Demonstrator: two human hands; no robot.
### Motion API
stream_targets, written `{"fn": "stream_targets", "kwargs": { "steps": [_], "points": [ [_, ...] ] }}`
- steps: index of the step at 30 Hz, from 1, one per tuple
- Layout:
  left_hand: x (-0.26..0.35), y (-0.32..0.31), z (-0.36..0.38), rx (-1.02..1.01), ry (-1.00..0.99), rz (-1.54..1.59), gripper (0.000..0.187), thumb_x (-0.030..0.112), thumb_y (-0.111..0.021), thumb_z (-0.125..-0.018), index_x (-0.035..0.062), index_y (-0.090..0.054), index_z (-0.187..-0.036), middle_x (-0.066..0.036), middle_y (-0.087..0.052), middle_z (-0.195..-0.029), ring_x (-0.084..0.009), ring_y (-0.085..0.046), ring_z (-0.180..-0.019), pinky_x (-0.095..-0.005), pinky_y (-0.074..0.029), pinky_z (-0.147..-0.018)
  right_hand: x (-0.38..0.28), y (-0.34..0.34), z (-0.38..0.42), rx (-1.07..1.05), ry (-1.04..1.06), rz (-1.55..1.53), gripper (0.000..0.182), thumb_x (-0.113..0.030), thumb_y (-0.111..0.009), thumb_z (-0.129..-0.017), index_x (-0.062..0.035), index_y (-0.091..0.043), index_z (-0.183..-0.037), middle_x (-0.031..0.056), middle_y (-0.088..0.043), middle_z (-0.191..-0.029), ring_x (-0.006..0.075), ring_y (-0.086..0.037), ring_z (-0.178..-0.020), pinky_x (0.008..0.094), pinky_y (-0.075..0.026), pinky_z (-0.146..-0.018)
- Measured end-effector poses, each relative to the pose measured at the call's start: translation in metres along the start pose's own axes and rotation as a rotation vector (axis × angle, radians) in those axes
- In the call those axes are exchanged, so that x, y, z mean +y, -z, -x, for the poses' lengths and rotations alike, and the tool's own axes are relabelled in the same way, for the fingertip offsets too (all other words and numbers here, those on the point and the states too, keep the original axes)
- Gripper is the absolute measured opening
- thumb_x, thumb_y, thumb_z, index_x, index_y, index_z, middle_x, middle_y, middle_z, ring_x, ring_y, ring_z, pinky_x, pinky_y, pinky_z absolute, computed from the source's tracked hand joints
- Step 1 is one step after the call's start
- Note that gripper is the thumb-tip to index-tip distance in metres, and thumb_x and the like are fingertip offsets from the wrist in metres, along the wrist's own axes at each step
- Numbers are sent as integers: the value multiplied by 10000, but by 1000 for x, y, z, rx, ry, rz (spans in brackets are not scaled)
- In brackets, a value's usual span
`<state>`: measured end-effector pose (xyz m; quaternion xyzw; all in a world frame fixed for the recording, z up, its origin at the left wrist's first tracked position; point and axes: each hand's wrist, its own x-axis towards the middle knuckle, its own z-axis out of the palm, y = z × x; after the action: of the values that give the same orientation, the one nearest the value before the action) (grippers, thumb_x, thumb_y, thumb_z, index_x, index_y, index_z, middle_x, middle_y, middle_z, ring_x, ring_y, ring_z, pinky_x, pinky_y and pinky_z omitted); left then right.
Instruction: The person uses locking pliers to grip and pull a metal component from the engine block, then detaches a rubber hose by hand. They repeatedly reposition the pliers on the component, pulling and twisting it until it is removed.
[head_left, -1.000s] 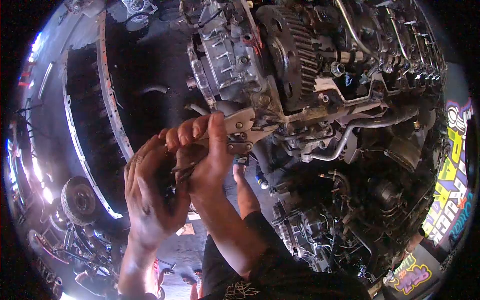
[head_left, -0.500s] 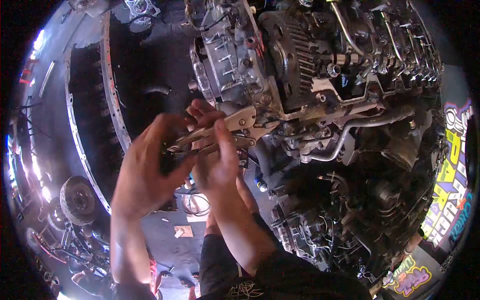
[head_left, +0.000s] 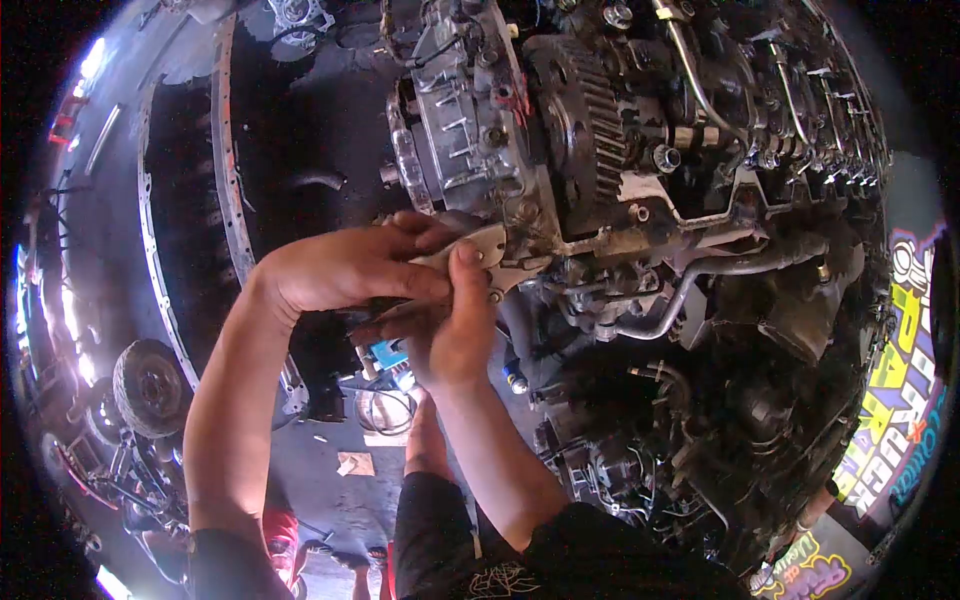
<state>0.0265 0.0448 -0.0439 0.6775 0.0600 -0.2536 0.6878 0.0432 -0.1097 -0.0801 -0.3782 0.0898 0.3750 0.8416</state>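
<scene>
Both hands are on a metal tool with riveted plates, which looks like locking pliers [head_left: 488, 243]; its wide end points at the lower corner of the engine's front housing [head_left: 460, 120]. My left hand [head_left: 365, 268] reaches in from the left, its thumb and fingers closed on the tool's body. From below, my right hand [head_left: 465, 325] wraps around it, thumb laid upward along the plate. The tool's handles are mostly hidden behind my hands. Just right of its end is the engine's lower edge, with a large toothed gear [head_left: 590, 130] above.
A bent metal pipe [head_left: 690, 285] runs along the engine's underside. Long metal rails [head_left: 228, 160] lie at left, near a wheel [head_left: 150, 388]. Cardboard [head_left: 355, 463] lies on the floor below. Another person's red clothing [head_left: 283, 535] shows at the bottom. Lettered panels [head_left: 885, 370] stand at right.
My left hand has moved right and closed over the tool, its wrist now bent and forearm raised. My right hand has shifted slightly right and up, with its thumb against the plate.
</scene>
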Motion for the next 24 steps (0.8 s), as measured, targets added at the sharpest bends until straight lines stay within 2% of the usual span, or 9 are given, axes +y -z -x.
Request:
{"fn": "stream_targets", "kwargs": {
  "steps": [2,5,8,10,13,20,24],
  "points": [
    [-6,0,-1,31,-73,-53,599,414,-644,-916,-54,-547,-1276,-127,-536,-1269,-211,-507,-1161,-301,-386,-1009,-1,0,-1,-88,50,20,371,-427,-481,-984,-67,-521,-1065,129,-549,-1220,267,-554,-1146,427,-481,-985],
    [-5,-1,0,36,-80,-38,591,420,-641,-920,-56,-561,-1261,-136,-501,-1305,-219,-492,-1169,-307,-380,-1013,-5,0,1,-6,-18,101,364,-434,-495,-978,-71,-493,-1003,135,-542,-1226,273,-544,-1156,420,-476,-983],
    [-6,-4,2,28,-64,-4,577,409,-642,-923,-63,-571,-1248,-139,-508,-1293,-214,-496,-1153,-306,-382,-1007,-4,-1,1,-82,35,92,379,-453,-479,-982,-76,-489,-1018,132,-539,-1215,270,-540,-1160,409,-476,-978],
    [-9,-4,4,16,-24,-12,568,399,-648,-923,-67,-574,-1240,-138,-508,-1290,-210,-495,-1148,-303,-383,-1003,-9,-2,4,-92,-8,87,387,-464,-467,-985,-79,-486,-1022,130,-539,-1208,269,-530,-1174,408,-467,-986],
    [-19,-8,5,17,61,73,640,334,-694,-883,-47,-487,-1354,-175,-469,-1396,-309,-436,-1289,-367,-320,-1088,-6,3,1,-155,42,102,396,-476,-453,-988,-82,-486,-1020,125,-541,-1194,267,-527,-1177,404,-461,-992],
    [1,-24,12,125,-10,222,547,276,-701,-879,-45,-548,-1294,-176,-464,-1382,-308,-406,-1304,-362,-293,-1103,-7,6,1,-212,103,145,394,-470,-455,-989,-78,-487,-1010,137,-546,-1180,257,-535,-1145,369,-469,-962],
    [-8,-27,10,136,-9,166,586,259,-711,-867,-47,-515,-1326,-178,-444,-1402,-298,-387,-1328,-360,-282,-1112,-10,5,6,-120,91,124,342,-404,-495,-991,-66,-546,-982,121,-631,-1095,205,-575,-1036,323,-421,-926]
  ]
}}
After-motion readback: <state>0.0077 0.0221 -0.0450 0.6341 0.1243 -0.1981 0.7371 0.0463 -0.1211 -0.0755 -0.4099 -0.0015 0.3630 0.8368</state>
